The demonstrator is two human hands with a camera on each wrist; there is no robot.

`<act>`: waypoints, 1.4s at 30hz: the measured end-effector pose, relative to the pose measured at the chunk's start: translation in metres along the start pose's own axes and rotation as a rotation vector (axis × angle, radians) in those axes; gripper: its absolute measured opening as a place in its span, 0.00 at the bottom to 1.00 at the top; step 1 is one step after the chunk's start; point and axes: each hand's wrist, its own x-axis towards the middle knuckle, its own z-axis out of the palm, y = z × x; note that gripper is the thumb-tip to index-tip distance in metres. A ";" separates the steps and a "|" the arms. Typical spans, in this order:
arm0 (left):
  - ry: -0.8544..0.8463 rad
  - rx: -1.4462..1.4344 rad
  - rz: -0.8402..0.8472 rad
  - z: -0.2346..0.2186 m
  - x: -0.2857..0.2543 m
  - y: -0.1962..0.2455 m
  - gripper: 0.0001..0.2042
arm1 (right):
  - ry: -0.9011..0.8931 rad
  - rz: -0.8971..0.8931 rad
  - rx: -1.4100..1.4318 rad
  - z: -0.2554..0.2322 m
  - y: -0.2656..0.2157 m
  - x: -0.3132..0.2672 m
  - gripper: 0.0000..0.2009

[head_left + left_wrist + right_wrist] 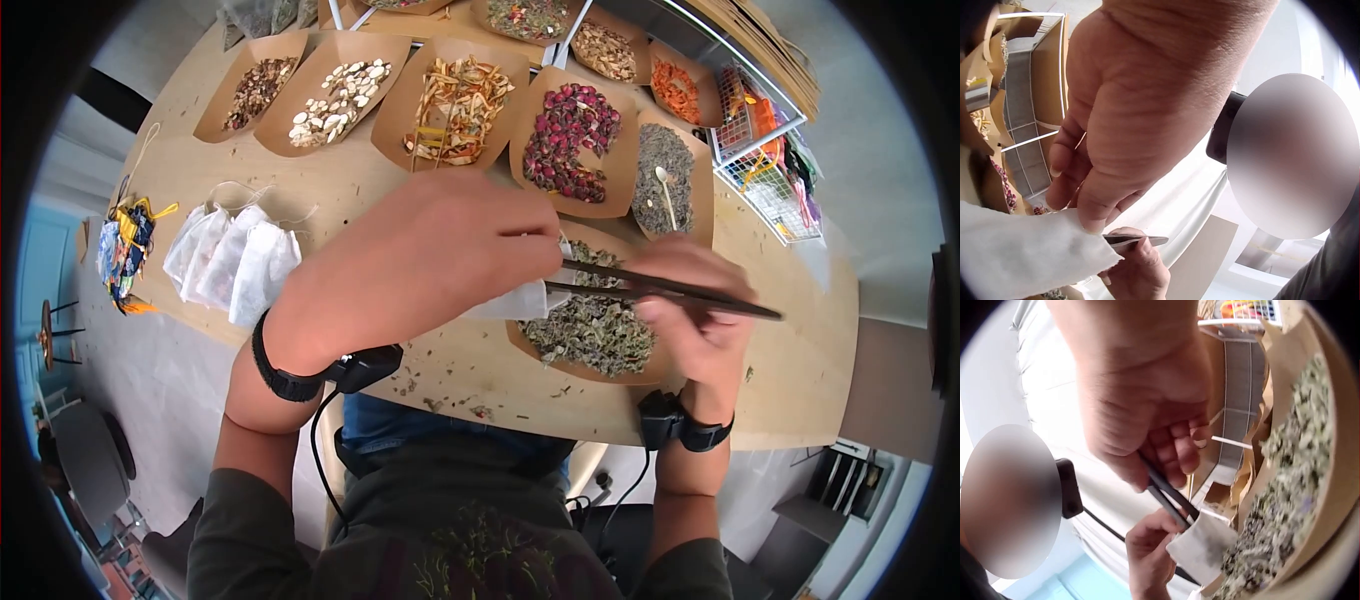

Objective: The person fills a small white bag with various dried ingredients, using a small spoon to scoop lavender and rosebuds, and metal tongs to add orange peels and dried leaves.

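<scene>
My left hand [440,240] pinches a small white fabric pouch [1035,250] by its edge, over the tray of dried green herb. A pair of dark tongs [690,291] is gripped in my right hand [700,310], and its two prongs reach left to the pouch. In the right wrist view, the prong ends meet the mouth of the pouch [1204,547], where the tips are hidden. Below both hands lies the heap of crumbled green herb [590,325] in a brown paper tray [520,345].
Paper trays hold dried rosebuds [570,130], peel strips [465,100] with tongs, white slices [345,100] and grey-green herb [665,165] with a spoon [664,190]. Filled white pouches [235,260] and a colourful cloth bundle [130,250] lie left. A wire basket [770,170] stands right.
</scene>
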 end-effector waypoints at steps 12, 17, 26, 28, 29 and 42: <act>-0.032 0.065 -0.014 0.000 -0.002 -0.005 0.08 | -0.293 0.081 -0.057 -0.027 0.003 -0.009 0.08; -0.033 0.040 -0.012 -0.001 -0.002 -0.004 0.08 | -0.078 0.210 -0.071 -0.053 0.008 -0.025 0.06; -0.037 0.033 -0.009 -0.001 -0.001 -0.004 0.07 | 0.114 0.559 -0.013 -0.050 0.019 -0.031 0.08; -0.047 0.048 -0.017 -0.002 0.000 -0.004 0.06 | 0.072 0.527 -0.011 -0.039 0.017 -0.028 0.08; -0.049 0.046 -0.013 -0.002 0.000 -0.004 0.06 | 0.024 0.493 -0.008 -0.036 0.016 -0.028 0.08; -0.060 0.026 -0.040 -0.002 0.001 -0.002 0.06 | 0.146 0.387 0.018 -0.037 0.001 -0.027 0.03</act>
